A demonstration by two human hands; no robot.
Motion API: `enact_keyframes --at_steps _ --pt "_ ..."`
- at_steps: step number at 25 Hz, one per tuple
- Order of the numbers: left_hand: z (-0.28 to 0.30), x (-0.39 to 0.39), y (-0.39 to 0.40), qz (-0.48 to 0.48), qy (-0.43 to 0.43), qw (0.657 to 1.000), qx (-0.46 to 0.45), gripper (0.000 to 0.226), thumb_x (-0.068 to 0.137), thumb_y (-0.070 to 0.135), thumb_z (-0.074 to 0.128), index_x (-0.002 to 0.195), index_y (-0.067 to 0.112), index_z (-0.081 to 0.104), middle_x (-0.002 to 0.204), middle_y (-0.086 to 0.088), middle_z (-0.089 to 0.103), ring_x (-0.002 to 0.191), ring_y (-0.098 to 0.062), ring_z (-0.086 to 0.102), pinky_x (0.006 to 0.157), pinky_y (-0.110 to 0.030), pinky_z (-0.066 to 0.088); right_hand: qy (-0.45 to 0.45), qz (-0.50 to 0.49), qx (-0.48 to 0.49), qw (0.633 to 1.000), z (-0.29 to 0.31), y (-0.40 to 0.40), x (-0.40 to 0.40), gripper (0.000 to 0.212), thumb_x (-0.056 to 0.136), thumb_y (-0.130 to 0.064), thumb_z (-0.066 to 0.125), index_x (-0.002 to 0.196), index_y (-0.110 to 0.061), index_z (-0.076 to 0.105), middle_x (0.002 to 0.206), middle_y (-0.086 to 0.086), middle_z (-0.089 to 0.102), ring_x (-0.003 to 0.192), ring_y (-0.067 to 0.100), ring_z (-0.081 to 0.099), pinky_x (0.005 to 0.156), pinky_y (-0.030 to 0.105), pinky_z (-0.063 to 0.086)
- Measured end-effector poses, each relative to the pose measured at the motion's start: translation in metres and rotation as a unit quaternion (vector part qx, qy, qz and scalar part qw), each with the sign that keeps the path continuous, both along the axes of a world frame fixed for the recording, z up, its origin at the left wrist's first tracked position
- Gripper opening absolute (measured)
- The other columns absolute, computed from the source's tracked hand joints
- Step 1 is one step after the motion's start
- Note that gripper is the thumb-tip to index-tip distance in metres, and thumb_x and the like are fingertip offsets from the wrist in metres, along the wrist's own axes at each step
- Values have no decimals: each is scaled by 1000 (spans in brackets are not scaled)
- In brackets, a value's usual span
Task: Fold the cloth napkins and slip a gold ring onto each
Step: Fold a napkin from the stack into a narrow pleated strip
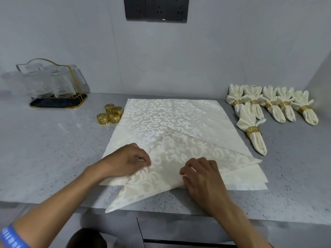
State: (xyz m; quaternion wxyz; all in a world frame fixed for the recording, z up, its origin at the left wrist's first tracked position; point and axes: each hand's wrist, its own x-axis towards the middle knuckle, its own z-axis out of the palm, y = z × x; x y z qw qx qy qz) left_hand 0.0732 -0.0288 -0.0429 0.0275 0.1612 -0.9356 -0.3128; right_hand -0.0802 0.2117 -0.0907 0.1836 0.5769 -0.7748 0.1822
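Head view looks down on both hands at work on a folded napkin (172, 158) near the front edge of a grey speckled counter (53, 149). Left hand (129, 161) has its fingers curled, pinching the left edge of the folded piece between thumb and fingertips. Right hand (200, 178) also has its fingers curled, gripping the lower right edge of the same piece where the cloth bunches under the fingertips. That napkin is cream with a pale scroll pattern, folded into a triangle; one point reaches up toward the middle of the counter, another runs out to the right, and the third hangs just past the counter's front edge. It lies on top of a flat napkin (170, 115) of the same pattern, spread open as a square beneath it. Just beside the far left corner of the flat napkin sit four gold rings (110, 114), clustered and touching. Well to the right lie six finished napkins (268, 104), each gathered through a gold ring, five in a row by the wall and one nearer the front. At far left stands a rack of glasses (53, 83) on a dark tray. A dark socket panel (155, 8) is on the wall above. A blue wristband (10, 237) shows on the left arm
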Motion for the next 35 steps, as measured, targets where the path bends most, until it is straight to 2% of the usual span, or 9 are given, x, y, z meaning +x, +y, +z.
enact_keyframes --at_steps 3,7,10,14,16,24,29,32,35 --pt "-3 -1 -9 -30 -7 998 46 38 88 8 60 90 44 73 102 4 72 84 -25 62 73 -30 50 -64 30 16 997 2 -1 2 12 83 -15 63 84 -26 68 85 -13 59 72 11 48 68 26 37" --pt "6 1 -17 -76 -42 989 119 37 84 -5 65 97 27 76 116 21 67 114 1 56 91 -14 43 -132 29 22 991 8 2 2 18 87 -24 52 88 -29 70 87 -18 58 75 5 45 69 20 34" --pt "7 0 -18 -90 -64 985 131 31 88 0 65 101 25 76 118 21 66 117 2 56 102 -20 42 -157 26 23 987 7 4 1 17 87 -25 54 89 -30 70 89 -20 58 76 1 45 71 21 36" --pt "7 -14 -4 60 1 972 226 30 93 13 66 65 21 72 68 9 67 58 -8 58 59 -23 46 -330 -4 -13 944 24 1 4 20 98 -38 51 108 -28 65 81 -12 65 72 4 57 68 17 42" --pt "4 -26 3 153 19 964 218 34 90 28 70 60 14 69 59 0 60 52 -7 50 55 -20 40 -422 -41 -20 906 34 -5 5 26 94 -50 53 110 -30 60 74 -10 64 69 1 58 64 15 39" --pt "-11 -42 17 276 69 948 147 15 82 28 78 73 16 74 65 -1 71 60 -11 63 58 -25 48 -381 -128 -16 916 26 -18 7 19 91 -26 63 110 -25 65 68 -10 59 66 6 57 74 25 50" --pt "-16 -45 18 278 79 949 127 13 80 29 79 75 20 71 67 -3 68 70 -20 67 69 -36 55 -299 -125 -33 945 14 -21 12 16 91 -23 63 106 -25 65 96 -12 54 84 9 54 84 37 48" --pt "-12 -48 22 236 97 967 -19 14 85 30 72 95 21 68 93 3 68 90 -19 64 80 -37 52 -267 -122 -37 955 7 -23 11 13 90 -21 62 100 -24 68 94 -10 56 84 14 55 80 39 48" --pt "-4 -72 21 14 86 979 -186 43 100 30 49 141 17 48 152 0 41 139 -21 37 113 -38 29 -243 -122 -50 961 1 -24 8 10 89 -22 63 96 -23 71 91 -9 59 79 15 54 74 39 48"
